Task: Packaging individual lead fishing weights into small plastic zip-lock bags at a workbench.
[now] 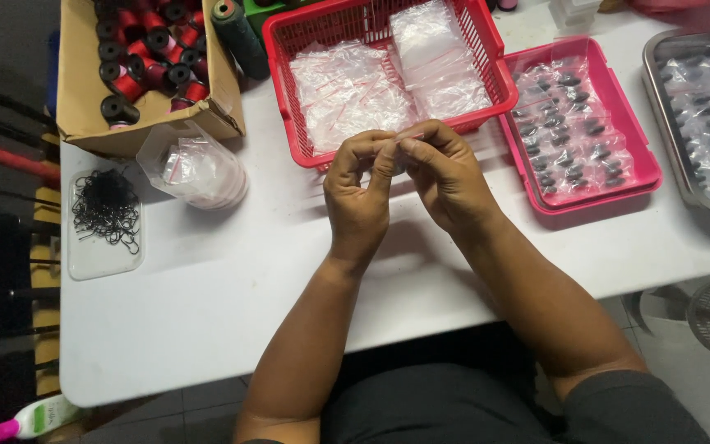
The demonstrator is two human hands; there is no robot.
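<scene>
Small clear bag (408, 134), pinched between both hands' fingertips, left hand (359, 193) and right hand (445, 177) pressed together above the white table (207, 279). At twelve o'clock sits the red basket (486, 62); slippery plastic could slide loose and drop.

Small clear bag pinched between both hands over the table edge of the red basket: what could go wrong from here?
1. The left hand and right hand pinch the small clear bag only at the fingertips; it could slip and drop onto the white table.
2. The red basket of empty bags sits just behind the hands; a dropped bag might get lost among them.
3. The loose black hooks lie on a shallow tray by the left forearm; a sweep could scatter them.
</scene>
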